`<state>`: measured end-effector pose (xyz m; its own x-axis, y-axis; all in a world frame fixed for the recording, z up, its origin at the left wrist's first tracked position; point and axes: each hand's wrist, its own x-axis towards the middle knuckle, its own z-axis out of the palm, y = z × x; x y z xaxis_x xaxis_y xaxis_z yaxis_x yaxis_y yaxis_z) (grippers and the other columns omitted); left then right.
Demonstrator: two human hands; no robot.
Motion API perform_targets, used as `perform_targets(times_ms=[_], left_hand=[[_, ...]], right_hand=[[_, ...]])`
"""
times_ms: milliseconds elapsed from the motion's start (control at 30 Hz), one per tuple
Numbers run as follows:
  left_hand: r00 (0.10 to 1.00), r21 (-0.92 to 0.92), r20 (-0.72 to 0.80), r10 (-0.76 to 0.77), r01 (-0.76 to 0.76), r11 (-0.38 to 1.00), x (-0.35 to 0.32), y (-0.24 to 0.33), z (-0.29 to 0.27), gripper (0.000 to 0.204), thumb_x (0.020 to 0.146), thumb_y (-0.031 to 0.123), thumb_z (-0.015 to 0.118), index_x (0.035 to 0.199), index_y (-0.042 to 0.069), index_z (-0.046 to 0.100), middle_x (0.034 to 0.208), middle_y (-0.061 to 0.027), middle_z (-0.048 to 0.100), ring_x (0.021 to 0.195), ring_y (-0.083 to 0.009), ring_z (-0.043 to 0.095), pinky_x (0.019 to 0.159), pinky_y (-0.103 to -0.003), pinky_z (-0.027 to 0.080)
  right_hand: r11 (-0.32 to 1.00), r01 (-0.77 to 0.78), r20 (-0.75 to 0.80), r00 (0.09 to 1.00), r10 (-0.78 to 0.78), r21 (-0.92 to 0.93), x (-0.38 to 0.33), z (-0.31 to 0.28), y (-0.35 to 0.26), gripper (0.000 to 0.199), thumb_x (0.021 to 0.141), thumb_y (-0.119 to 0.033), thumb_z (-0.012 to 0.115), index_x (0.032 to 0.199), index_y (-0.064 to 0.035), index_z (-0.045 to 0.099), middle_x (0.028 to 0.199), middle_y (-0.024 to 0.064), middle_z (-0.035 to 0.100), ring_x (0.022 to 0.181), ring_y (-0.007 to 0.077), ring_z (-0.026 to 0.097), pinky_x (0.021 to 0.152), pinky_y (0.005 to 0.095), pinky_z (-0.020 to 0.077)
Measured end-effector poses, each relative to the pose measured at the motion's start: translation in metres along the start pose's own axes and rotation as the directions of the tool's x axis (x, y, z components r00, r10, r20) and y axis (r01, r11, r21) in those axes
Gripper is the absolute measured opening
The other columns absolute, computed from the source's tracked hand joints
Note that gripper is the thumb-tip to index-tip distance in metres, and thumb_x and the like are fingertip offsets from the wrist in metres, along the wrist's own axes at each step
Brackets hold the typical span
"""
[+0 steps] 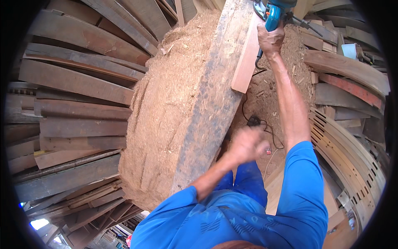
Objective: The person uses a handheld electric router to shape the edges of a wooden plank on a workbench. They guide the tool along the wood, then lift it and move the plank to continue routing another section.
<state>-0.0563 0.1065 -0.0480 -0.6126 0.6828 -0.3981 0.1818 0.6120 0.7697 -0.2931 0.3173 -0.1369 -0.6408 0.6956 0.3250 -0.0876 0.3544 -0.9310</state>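
Note:
My right hand (271, 38) reaches far forward, wrapped round the handle of a teal corded power tool (273, 18) with a rounded metal guard, partly cut off at the top edge. The tool sits at the far end of a pale reddish wood board (245, 70). This board lies on a thick, weathered beam (203, 112) that slants across the middle. My left hand (250, 145) is near my body, to the right of the beam's near part. It is smeared by motion, so its fingers cannot be made out.
A black cord (243, 108) loops over the sawdust-covered ground right of the beam, close to a dark object (253, 120). A large sawdust heap (166, 112) lies left of the beam. Stacked planks (78, 79) line the left; slotted wood pieces (348, 153) and curved timbers (348, 70) stand right.

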Motion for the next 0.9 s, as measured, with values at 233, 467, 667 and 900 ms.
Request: perform_targets(times_ms=[233, 467, 667, 900], left_hand=[[0.864, 0.260, -0.502, -0.030, 0.185, 0.948, 0.147, -0.114, -0.046, 0.060, 0.096, 0.035, 0.047, 0.139, -0.006, 0.040, 0.124, -0.0281, 0.049, 0.120, -0.0422, 0.044, 0.102, -0.055, 0.033], [0.895, 0.347, -0.446, -0.002, 0.175, 0.921, 0.164, -0.088, -0.051, 0.096, 0.079, 0.050, 0.065, 0.145, -0.008, 0.028, 0.132, -0.0361, 0.040, 0.124, -0.0508, 0.038, 0.108, -0.059, 0.026], [0.866, 0.320, -0.476, 0.153, 0.009, 0.947, 0.168, -0.115, -0.043, 0.104, 0.068, 0.041, 0.075, 0.144, -0.008, 0.025, 0.126, -0.0331, 0.041, 0.117, -0.0477, 0.039, 0.106, -0.059, 0.027], [0.831, 0.319, -0.500, 0.244, -0.086, 0.944, 0.143, -0.120, -0.056, 0.080, 0.078, 0.032, 0.068, 0.142, -0.005, 0.036, 0.121, -0.0240, 0.045, 0.109, -0.0374, 0.039, 0.099, -0.053, 0.031]], right_hand=[[0.999, -0.036, 0.027, 0.999, 0.035, 0.022, -0.002, 0.003, -0.015, 0.041, 0.076, -0.011, 0.066, 0.116, -0.0054, 0.058, 0.096, 0.0077, 0.064, 0.086, 0.0194, 0.062, 0.084, 0.0336, 0.0503], [0.999, 0.038, -0.042, 0.998, -0.039, -0.026, -0.002, 0.000, -0.010, 0.041, 0.079, -0.011, 0.070, 0.118, -0.0054, 0.061, 0.095, 0.0027, 0.064, 0.081, 0.0113, 0.059, 0.078, 0.0284, 0.0493], [0.997, -0.029, 0.020, 0.999, 0.031, -0.066, 0.001, -0.007, -0.017, 0.038, 0.076, -0.011, 0.064, 0.113, -0.0015, 0.059, 0.095, 0.0077, 0.065, 0.083, 0.0186, 0.062, 0.079, 0.0335, 0.0519], [0.997, 0.007, -0.015, 1.000, -0.008, -0.075, -0.058, -0.028, -0.039, 0.037, 0.082, -0.013, 0.064, 0.115, 0.0010, 0.059, 0.086, 0.0077, 0.064, 0.074, 0.0156, 0.062, 0.072, 0.0321, 0.0509]])
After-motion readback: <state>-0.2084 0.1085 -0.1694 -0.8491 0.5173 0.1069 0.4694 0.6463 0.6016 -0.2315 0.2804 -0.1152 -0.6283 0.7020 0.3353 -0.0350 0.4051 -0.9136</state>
